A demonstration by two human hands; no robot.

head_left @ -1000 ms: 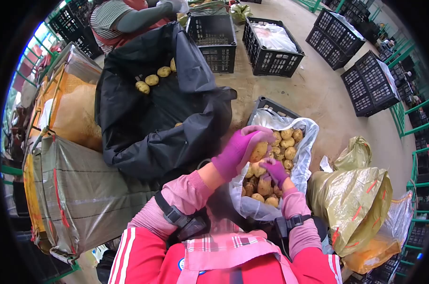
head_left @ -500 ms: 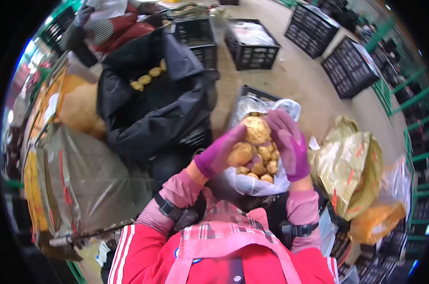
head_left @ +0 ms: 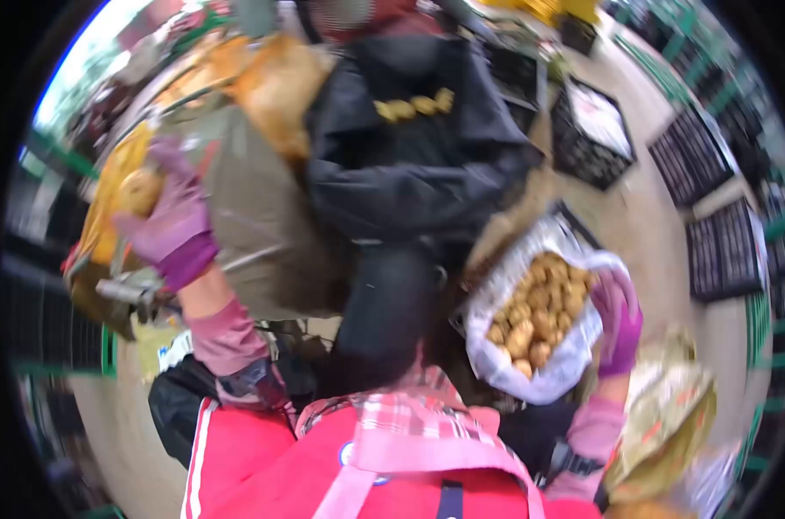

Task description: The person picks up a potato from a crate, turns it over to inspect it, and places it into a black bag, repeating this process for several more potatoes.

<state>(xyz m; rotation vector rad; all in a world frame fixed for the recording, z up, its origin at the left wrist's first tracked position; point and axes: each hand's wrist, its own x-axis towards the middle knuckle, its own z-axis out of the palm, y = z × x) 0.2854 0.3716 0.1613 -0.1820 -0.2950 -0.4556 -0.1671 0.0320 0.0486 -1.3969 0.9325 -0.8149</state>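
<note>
Concrete floor point(head_left: 648, 229) spreads through a work hall edged with green railings point(head_left: 756, 337). At the left, a yellow sack point(head_left: 120, 186) stands behind the left hand point(head_left: 176, 221), which grips one potato point(head_left: 141, 192) between thumb and fingers, raised well apart from the rest. Just right of that hand stands an olive-grey sack point(head_left: 267, 216), with an orange sack point(head_left: 280, 91) behind it. Toward the middle, black cloth point(head_left: 410, 195) lines a wide container, a short row of potatoes point(head_left: 414, 106) lying at its far side. Farther right sits a crate point(head_left: 574, 221) with a white liner point(head_left: 540, 387), filled with heaped potatoes point(head_left: 544, 307). The right hand point(head_left: 617, 320) is at the liner's right edge, fingers curved; blur leaves me unable to tell whether they pinch the plastic or merely rest there. Beyond it lies a gold sack point(head_left: 665, 419). For good handling, the left fingers should wrap the potato snugly without squeezing, clear of the metal bar point(head_left: 128, 291) below, and any release is best low and gentle, to avoid bruising. A light touch on the liner would spare it from tearing.
</note>
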